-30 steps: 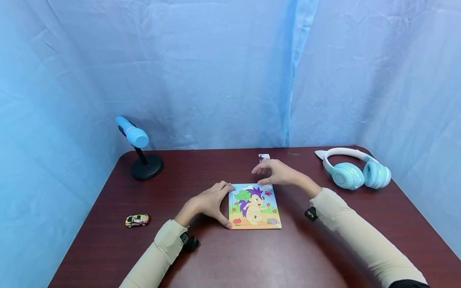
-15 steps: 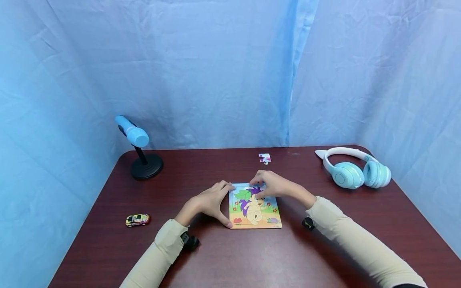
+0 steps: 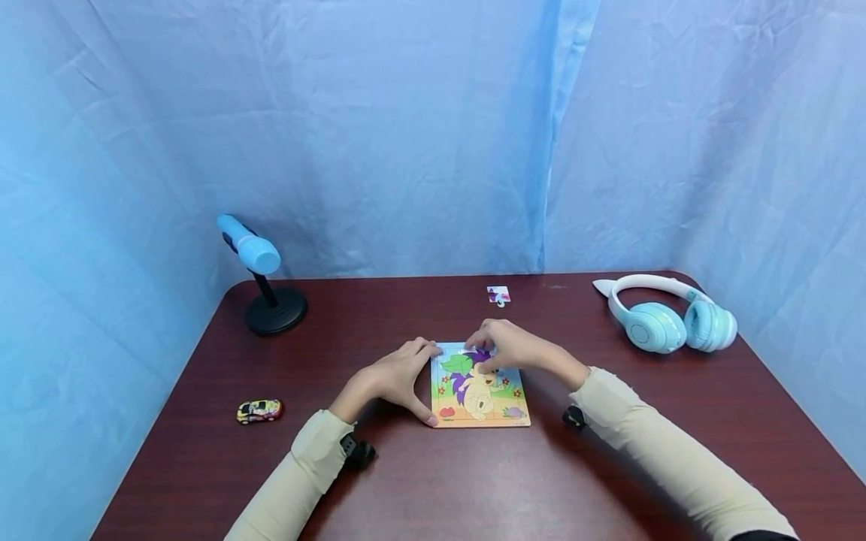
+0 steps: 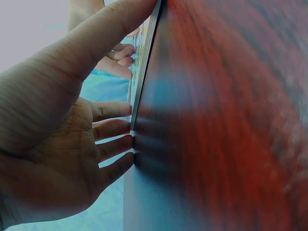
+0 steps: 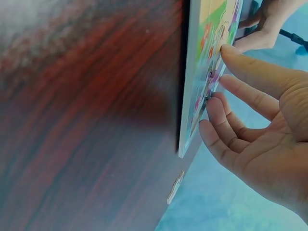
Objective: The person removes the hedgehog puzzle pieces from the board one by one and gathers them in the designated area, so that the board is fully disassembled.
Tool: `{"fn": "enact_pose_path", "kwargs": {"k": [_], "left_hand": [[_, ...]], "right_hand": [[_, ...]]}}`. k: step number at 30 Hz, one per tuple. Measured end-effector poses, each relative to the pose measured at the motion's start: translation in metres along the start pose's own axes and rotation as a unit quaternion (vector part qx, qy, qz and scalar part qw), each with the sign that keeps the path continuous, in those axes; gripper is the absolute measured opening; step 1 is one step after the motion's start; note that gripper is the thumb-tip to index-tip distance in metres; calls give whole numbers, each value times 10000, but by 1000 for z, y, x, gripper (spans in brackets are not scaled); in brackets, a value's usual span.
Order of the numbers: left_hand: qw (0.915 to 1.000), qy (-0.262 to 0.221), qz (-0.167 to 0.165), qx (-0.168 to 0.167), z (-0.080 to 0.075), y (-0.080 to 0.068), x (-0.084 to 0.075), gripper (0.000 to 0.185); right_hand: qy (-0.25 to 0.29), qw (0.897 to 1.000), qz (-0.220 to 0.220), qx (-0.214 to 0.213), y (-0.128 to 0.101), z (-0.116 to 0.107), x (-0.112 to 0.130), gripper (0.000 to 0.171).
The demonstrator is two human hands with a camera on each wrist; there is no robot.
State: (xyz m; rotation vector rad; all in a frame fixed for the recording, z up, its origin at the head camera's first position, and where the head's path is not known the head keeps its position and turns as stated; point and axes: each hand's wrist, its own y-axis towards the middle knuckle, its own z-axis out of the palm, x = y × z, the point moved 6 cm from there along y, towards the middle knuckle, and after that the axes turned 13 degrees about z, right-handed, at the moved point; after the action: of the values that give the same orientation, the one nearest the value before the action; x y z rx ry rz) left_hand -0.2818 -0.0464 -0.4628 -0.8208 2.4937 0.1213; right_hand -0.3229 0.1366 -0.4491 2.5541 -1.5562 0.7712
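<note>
A square jigsaw puzzle board with a purple-haired hedgehog lies on the table. My left hand spans its left edge, thumb at the near corner and fingers at the far one. In the left wrist view those fingers are stretched out against the board's side. Over the upper part is my right hand, covering some of the hedgehog's head. The right wrist view has its thumb and bent fingers touching the picture; I cannot tell whether they pinch a piece. One loose puzzle piece lies behind the board.
A blue microphone on a black stand is at the back left. Nearer on that side sits a small toy car. Mint and white headphones occupy the back right corner. Blue curtains surround the table.
My right hand has come down and towards me onto the upper part of the board, uncovering the loose piece behind. For the last half second it has hardly moved. The left hand stays put.
</note>
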Motion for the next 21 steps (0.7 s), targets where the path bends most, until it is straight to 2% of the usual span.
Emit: {"fn": "enact_pose_path", "kwargs": {"k": [21], "left_hand": [[10000,32,-34,10,2,1,3,117]], "right_hand": [[93,9999,-3,89,0,0,0,38]]}}
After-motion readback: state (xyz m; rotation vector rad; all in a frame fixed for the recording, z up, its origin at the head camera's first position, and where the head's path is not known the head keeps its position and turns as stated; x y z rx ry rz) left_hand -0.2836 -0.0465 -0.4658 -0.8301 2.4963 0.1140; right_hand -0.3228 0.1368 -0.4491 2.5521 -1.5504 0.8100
